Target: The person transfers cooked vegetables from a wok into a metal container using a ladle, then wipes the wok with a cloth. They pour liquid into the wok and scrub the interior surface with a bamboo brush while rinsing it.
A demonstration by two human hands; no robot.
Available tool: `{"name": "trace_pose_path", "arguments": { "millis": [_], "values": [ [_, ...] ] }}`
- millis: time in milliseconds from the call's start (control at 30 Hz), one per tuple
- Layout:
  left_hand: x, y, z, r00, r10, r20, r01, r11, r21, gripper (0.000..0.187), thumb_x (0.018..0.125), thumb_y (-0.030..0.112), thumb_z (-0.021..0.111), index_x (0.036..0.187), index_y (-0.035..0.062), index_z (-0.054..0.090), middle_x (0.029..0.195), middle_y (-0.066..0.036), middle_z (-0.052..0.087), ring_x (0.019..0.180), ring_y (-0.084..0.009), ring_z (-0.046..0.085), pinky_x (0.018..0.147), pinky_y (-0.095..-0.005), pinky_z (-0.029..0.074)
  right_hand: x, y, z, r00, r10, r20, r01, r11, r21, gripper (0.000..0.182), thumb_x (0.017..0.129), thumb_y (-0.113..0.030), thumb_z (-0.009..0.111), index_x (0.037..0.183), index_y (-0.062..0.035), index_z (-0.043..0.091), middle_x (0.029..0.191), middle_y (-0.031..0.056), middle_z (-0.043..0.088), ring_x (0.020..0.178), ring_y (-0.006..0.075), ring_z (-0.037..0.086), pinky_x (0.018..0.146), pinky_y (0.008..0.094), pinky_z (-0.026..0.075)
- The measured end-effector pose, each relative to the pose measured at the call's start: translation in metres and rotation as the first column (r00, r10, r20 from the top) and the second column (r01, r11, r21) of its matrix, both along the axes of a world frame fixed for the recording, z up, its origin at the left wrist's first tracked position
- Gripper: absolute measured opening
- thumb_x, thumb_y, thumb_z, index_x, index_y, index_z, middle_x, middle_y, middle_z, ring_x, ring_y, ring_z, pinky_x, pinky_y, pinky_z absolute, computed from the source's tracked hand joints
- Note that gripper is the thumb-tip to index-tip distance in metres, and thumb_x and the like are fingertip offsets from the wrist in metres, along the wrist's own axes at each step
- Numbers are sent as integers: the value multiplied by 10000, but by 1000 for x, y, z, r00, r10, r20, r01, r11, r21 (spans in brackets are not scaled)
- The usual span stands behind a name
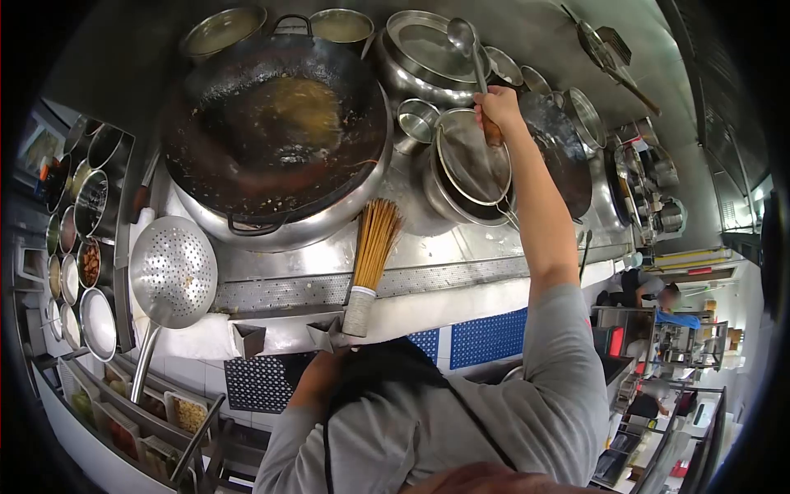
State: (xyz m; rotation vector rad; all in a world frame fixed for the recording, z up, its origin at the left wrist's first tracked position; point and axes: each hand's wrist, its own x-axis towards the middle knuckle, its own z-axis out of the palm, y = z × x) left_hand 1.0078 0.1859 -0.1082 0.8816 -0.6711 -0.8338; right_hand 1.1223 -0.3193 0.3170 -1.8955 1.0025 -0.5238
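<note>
My right hand point(499, 107) is closed around the wooden handle of a ladle point(462, 37), whose bowl hangs over a large steel pot point(434, 45). Below that hand a round mesh strainer point(473, 156) lies across a metal pot. My left hand point(322, 372) is low by the counter's front edge, next to a small metal bracket; its fingers are mostly hidden. In front of me sits a big dark wok point(280, 132) with some brownish liquid in it. A bamboo wok brush point(375, 255) rests on the counter between the wok and my body.
A perforated skimmer point(174, 272) lies at the left over a white cloth. Bowls of seasonings point(89, 263) and ingredient bins point(188, 414) line the left side. A second wok point(559, 156) stands beyond my right forearm. Other people point(650, 288) are in the background right.
</note>
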Motion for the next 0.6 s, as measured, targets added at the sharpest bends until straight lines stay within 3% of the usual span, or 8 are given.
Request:
{"name": "trace_pose_path", "arguments": {
  "millis": [100, 133, 200, 267, 300, 400, 500, 600],
  "values": [
    [2, 7, 8, 992, -76, 96, 69, 995, 78, 585, 862, 169, 662, 1399, 82, 446, 1197, -153, 616, 1042, -254, 644, 867, -385, 521, 12, -7, 8, 999, -23, 25, 13, 945, 328, 147, 923, -51, 597, 793, 9, 566, 593, 85, 564, 467, 162, 547, 416, 297, 454],
    [2, 11, 7, 953, -209, 217, 126, 931, 342, 595, 850, 190, 667, 1392, 90, 445, 1161, -160, 631, 1007, -267, 657, 836, -398, 531, 12, -12, 4, 971, -74, 227, -65, 833, 549, 154, 931, -54, 583, 793, 0, 538, 603, 71, 551, 482, 154, 546, 420, 277, 458],
    [4, 19, 6, 667, -636, 387, 144, 620, 772, 616, 824, 234, 677, 1380, 105, 443, 1089, -176, 659, 939, -294, 684, 773, -425, 552, 15, -20, -4, 794, -303, 526, -345, 488, 802, 173, 946, -59, 555, 794, -19, 483, 624, 43, 524, 511, 139, 543, 427, 235, 466],
    [12, 40, 70, 292, -871, 395, -27, 405, 914, 529, 853, 397, 625, 1231, 35, 548, 1133, -194, 677, 979, -359, 681, 818, -483, 548, 16, -12, -6, 670, -435, 601, -516, 309, 799, 203, 989, -84, 479, 799, -38, 422, 637, 26, 483, 522, 116, 527, 437, 191, 482],
    [9, 70, 52, 353, -669, 654, -94, 670, 736, 435, 853, 367, 621, 1136, 37, 591, 999, -212, 702, 890, -429, 677, 777, -522, 540, 14, -6, -5, 644, -429, 633, -578, 269, 770, 211, 994, -88, 469, 795, -39, 419, 637, 28, 483, 519, 116, 522, 438, 193, 484],
    [32, 147, 97, 515, -696, 500, -146, 503, 852, 470, 811, 412, 679, 1088, 39, 611, 923, -234, 699, 892, -433, 673, 792, -522, 532, 3, 29, 12, 579, -487, 654, -681, 153, 717, 243, 1006, -93, 441, 769, -46, 413, 632, 26, 473, 510, 115, 514, 439, 206, 489],
    [62, 201, 184, 653, -541, 530, -324, 432, 842, 539, 696, 397, 789, 1071, 43, 632, 896, -239, 692, 889, -428, 669, 778, -503, 528, -15, 77, 31, 558, -529, 639, -722, 70, 689, 169, 1001, -81, 441, 1000, 87, 429, 623, 37, 461, 487, 137, 507, 439, 242, 491],
    [101, 236, 273, 676, -183, 714, -580, 466, 668, 577, 650, 354, 843, 1076, 27, 633, 921, -217, 683, 889, -412, 660, 783, -472, 518, -30, 129, 30, 513, -563, 648, -789, -13, 614, 442, 986, -49, 459, 1306, 144, 225, 660, 49, 471, 497, 157, 506, 452, 271, 484]
  ]
}}
